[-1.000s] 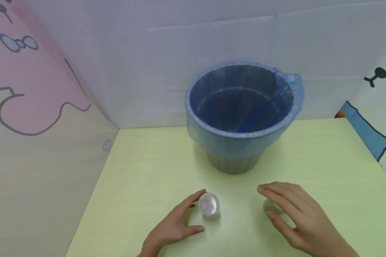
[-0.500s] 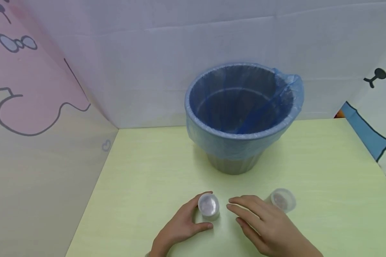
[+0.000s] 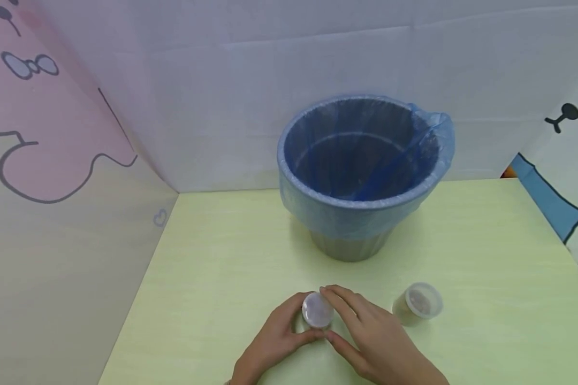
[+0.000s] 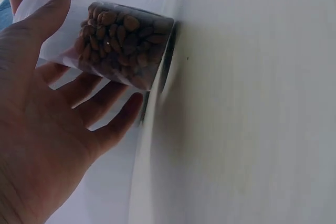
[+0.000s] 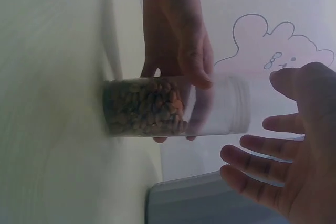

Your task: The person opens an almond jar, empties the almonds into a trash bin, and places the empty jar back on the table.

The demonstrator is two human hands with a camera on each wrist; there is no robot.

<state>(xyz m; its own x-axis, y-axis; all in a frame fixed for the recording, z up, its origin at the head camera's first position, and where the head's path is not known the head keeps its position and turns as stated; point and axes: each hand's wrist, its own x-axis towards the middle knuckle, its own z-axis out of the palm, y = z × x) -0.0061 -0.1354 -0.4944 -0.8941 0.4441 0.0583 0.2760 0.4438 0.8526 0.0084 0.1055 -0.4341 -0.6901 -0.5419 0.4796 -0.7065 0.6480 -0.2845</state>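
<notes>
A clear, round jar (image 3: pixel 317 311) with a pale shiny top stands upright near the front of the table. Small brown nuts (image 4: pixel 118 38) fill its lower part in the left wrist view. My left hand (image 3: pixel 276 337) grips the jar from the left, thumb on the near side and fingers round the far side. From the right, my right hand (image 3: pixel 380 337) reaches to the jar's top with fingers relaxed and spread. In the right wrist view its fingers (image 5: pixel 262 166) are around the ridged upper end (image 5: pixel 240 103). A second clear container (image 3: pixel 404 310) stands beyond the right hand, something brownish inside.
A grey bin (image 3: pixel 349 248) lined with a blue plastic bag (image 3: pixel 327 214) stands at the back of the pale yellow-green table (image 3: pixel 221 240). Behind it hangs a white cloth wall (image 3: pixel 212 107). Panels with cartoon drawings (image 3: pixel 53 171) flank the table.
My right hand has moved left from the second container to the jar's top. My left hand has closed round the jar, which has shifted slightly right.
</notes>
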